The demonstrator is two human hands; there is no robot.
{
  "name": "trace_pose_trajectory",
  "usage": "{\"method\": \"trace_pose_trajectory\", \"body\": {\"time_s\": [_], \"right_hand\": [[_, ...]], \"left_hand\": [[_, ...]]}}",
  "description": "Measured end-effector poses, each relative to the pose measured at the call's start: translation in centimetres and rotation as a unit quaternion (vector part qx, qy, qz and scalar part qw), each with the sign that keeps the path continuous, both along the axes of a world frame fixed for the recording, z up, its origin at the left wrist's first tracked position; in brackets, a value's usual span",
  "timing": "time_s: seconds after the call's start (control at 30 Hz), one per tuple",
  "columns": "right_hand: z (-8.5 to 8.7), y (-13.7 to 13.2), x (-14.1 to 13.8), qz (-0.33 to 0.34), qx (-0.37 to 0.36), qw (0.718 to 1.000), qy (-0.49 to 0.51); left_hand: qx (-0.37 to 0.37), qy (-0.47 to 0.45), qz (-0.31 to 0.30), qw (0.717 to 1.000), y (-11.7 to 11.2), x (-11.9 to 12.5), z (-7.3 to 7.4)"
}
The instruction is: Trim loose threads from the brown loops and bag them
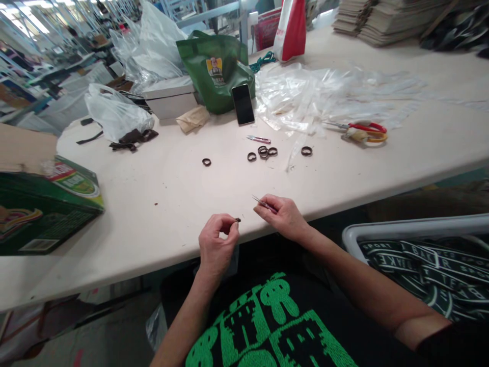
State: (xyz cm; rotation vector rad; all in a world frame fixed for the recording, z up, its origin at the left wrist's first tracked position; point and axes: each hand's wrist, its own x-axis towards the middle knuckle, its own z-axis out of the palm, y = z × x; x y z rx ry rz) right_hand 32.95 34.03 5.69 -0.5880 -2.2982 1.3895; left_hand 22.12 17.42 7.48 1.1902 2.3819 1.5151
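My left hand (217, 239) rests at the near edge of the white table (160, 199), fingers pinched on a small dark piece (237, 220) that sticks out from the fingertips. Just to its right, my right hand (282, 214) is closed around thin metal tweezers (260, 202), whose tips point up and left. Farther back on the table lie several small dark rings (263, 152), one ring (207, 162) apart to the left and another ring (306, 151) to the right. A small metal tool with a pink handle (259, 138) lies behind the rings.
A black phone (243, 104) leans against a green bag (216, 69). Red-handled scissors (362, 130) lie by clear plastic sleeves (324, 94). A green carton (42, 204) sits at the left, a white box (170, 98) and plastic bags behind. A bin of printed bands (428, 265) stands at my right.
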Motion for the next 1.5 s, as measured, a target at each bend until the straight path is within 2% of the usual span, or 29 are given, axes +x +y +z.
{"method": "trace_pose_trajectory", "body": {"time_s": [0.13,0.27,0.37,0.93,1.23,1.5], "right_hand": [[1.5,-1.3,0.8,0.056,0.088,0.994,-0.028],[1.9,-2.5,1.0,0.051,0.187,0.980,-0.037],[1.8,-2.8,0.8,0.044,0.222,0.974,-0.034],[1.1,-2.9,0.7,0.033,0.290,0.952,-0.088],[1.2,-2.6,0.6,0.051,0.230,0.968,-0.083],[1.1,-2.6,0.6,0.046,0.234,0.968,-0.080]], "left_hand": [[-0.003,0.070,0.000,0.998,0.0,-0.2,-0.1],[-0.017,0.130,-0.002,0.991,-0.1,-0.3,-0.2],[-0.016,0.163,-0.006,0.986,-0.1,-0.3,-0.2],[-0.015,0.254,-0.026,0.967,0.1,-0.3,-0.9],[-0.017,0.282,-0.030,0.959,0.1,-0.5,-1.1],[-0.019,0.285,-0.032,0.958,0.0,-0.4,-1.2]]}}
